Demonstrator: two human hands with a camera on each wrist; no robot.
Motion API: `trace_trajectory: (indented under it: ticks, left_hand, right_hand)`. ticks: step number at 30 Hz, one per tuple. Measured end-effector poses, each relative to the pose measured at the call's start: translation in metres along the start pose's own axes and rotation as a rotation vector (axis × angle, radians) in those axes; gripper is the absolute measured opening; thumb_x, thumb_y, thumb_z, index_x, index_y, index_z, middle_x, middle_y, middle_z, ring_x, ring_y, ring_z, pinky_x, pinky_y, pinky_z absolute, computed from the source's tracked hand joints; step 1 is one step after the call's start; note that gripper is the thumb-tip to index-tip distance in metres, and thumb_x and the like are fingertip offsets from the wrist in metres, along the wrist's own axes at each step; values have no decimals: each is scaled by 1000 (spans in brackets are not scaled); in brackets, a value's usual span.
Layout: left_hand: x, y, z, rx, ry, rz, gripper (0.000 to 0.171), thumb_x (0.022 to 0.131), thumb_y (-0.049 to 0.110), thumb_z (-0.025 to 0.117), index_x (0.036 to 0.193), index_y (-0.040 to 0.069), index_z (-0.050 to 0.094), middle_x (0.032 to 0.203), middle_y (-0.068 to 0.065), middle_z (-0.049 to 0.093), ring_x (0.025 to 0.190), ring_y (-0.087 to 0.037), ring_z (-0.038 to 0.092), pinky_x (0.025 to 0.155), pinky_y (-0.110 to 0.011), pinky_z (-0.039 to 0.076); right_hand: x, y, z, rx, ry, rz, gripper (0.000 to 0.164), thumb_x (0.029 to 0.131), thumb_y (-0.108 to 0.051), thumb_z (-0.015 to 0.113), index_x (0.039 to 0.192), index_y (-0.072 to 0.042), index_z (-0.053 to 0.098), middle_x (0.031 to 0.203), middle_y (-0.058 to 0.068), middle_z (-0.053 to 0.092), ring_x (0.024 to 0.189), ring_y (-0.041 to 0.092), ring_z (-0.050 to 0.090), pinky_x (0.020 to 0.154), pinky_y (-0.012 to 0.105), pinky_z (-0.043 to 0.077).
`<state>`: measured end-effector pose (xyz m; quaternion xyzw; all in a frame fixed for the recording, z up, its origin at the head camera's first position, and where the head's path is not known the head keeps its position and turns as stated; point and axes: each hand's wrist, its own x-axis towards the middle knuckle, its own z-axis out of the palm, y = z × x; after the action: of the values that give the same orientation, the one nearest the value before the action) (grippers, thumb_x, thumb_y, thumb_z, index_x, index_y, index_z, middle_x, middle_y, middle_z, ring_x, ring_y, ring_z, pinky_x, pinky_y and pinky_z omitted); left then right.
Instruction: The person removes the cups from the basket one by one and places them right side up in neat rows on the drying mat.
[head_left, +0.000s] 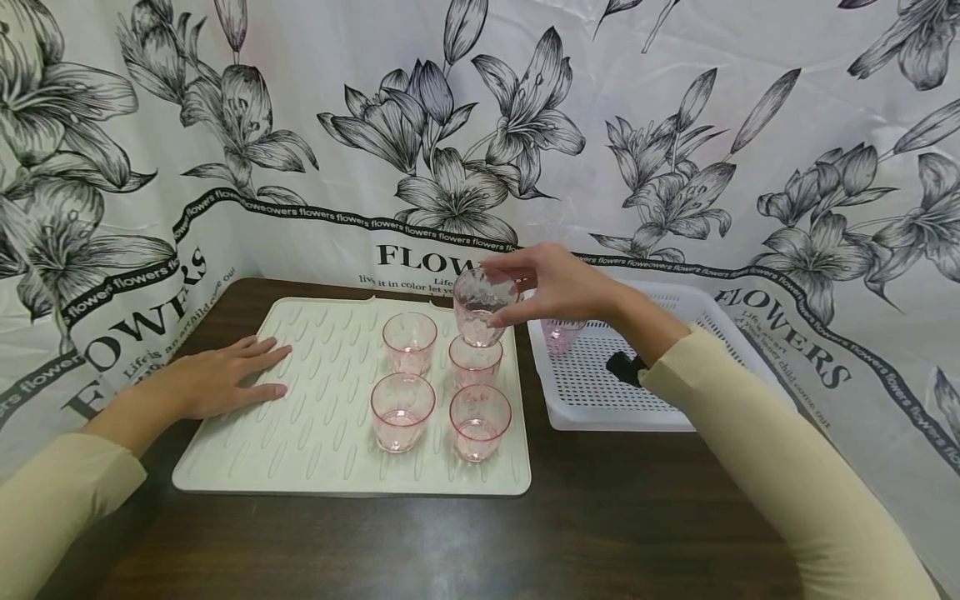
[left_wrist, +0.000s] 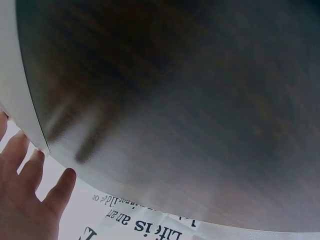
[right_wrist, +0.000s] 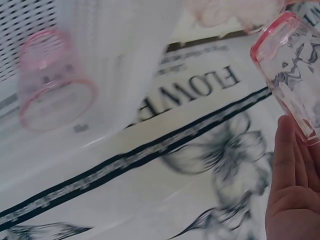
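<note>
My right hand (head_left: 558, 283) grips a clear, pink-tinted drinking glass (head_left: 480, 308) between thumb and fingers. It is held over the back right part of a cream drying mat (head_left: 322, 400). In the right wrist view the held glass (right_wrist: 297, 80) shows its pink rim, with the fingers (right_wrist: 285, 155) against its side. Several like glasses (head_left: 402, 412) stand rim up on the mat in two columns; the held one overlaps the back right glass (head_left: 477, 358). My left hand (head_left: 225, 379) rests with fingers spread on the mat's left edge.
Right of the mat is a white perforated basket (head_left: 581, 404) with one more pink glass (right_wrist: 55, 85) inside. A small black object (head_left: 625, 368) shows beside the right wrist. Dark wooden table (head_left: 450, 542) lies in front; a flower-printed cloth (head_left: 360, 183) hangs behind and at both sides.
</note>
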<state>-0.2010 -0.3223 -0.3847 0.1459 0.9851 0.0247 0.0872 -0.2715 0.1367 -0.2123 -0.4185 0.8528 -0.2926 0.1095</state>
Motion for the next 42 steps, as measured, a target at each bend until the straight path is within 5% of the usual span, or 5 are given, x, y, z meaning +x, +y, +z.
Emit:
trace_trajectory:
  ticks: [11,24,32,42]
  left_hand:
    - [-1,3,-1,-3,7,6,85,94,70,45,152,9,40,155,-26,35,140,-53,29,98,-72,35]
    - [2,1,-2,3,-6,-9,86,92,73,43,153,12,39,156,-25,33,140,-53,28,93,-73,37]
    - [1,-1,-2,-14,-3,1,84,93,71,45,153,11,40,156,-24,34,141,-52,28,93,-74,37]
    - [-2,-2,-1,-9,21,38,78,95,65,48,152,11,42,156,-23,35,140,-51,30,91,-72,40]
  right_hand:
    - [38,-36,31,-39,-58,-78,79,79,-33,85,145,-7,51,137,6,61,121,13,61,98,27,49]
    - [78,-67,73,40,-162,-152,78,82,-24,83,147,-3,46,142,10,56,126,13,56,93,16,47]
    - [95,-78,105,-171,-232,-185,77,85,-34,79,148,-4,46,141,6,58,121,10,58,95,16,43]
    - [110,-83,137,-192,-340,-139,79,86,-35,78,150,-5,43,141,5,58,124,12,56,99,14,38]
